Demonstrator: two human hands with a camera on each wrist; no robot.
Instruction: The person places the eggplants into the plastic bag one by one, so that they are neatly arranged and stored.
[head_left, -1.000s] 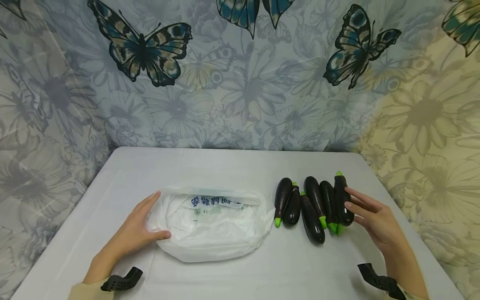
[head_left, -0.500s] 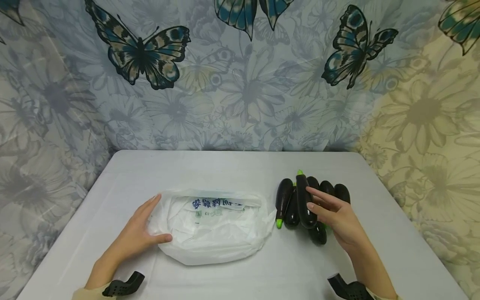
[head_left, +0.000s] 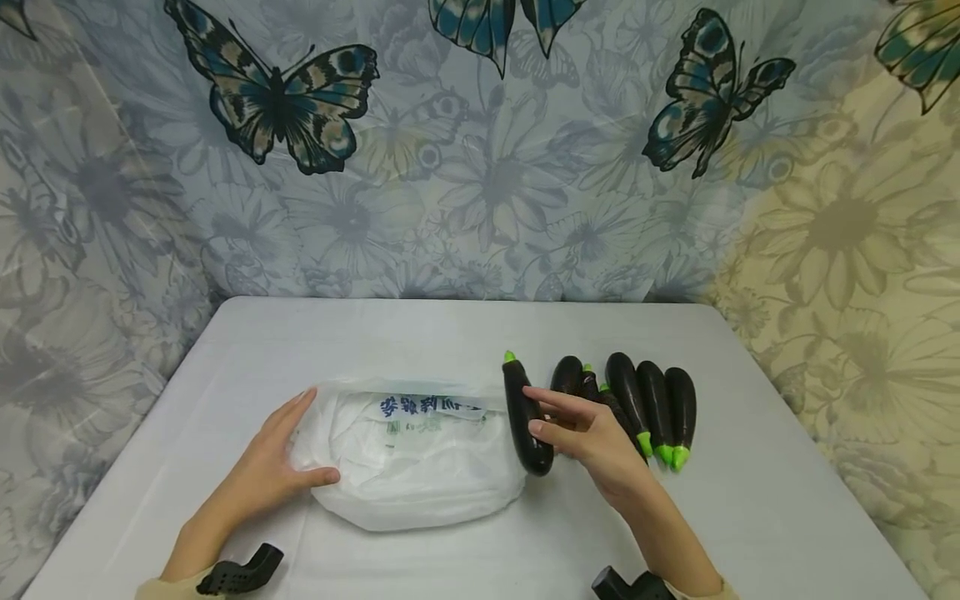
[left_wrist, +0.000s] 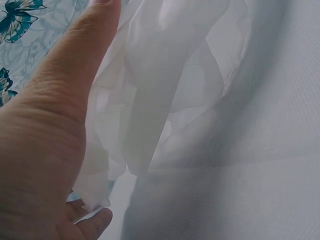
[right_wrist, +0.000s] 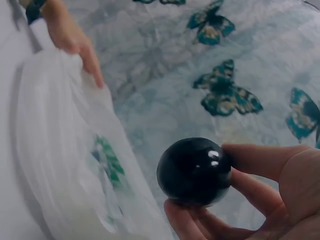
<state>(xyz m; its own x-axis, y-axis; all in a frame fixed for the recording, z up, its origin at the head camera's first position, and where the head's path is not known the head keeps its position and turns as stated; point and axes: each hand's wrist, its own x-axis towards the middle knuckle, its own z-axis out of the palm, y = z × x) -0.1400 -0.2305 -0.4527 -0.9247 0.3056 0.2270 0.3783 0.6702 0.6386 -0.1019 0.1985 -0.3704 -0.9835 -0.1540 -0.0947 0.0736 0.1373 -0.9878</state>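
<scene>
A white plastic bag with blue and green print lies on the table. My left hand holds it by its left end, thumb over the near side and fingers at the far side. In the left wrist view the bag's thin film hangs beside the thumb, with fingertips curled at its lower edge. My right hand pinches a dark, glossy eggplant at the bag's right end, its green stem pointing away. Its rounded end faces the right wrist camera, between thumb and fingers.
Several more eggplants lie in a row to the right, partly behind my right hand. The white table ends at a wall patterned with butterflies and flowers.
My right hand has picked the eggplant from the right end of the row and carried it left, over the others, to the bag's right end. The left hand has stayed at the bag.
</scene>
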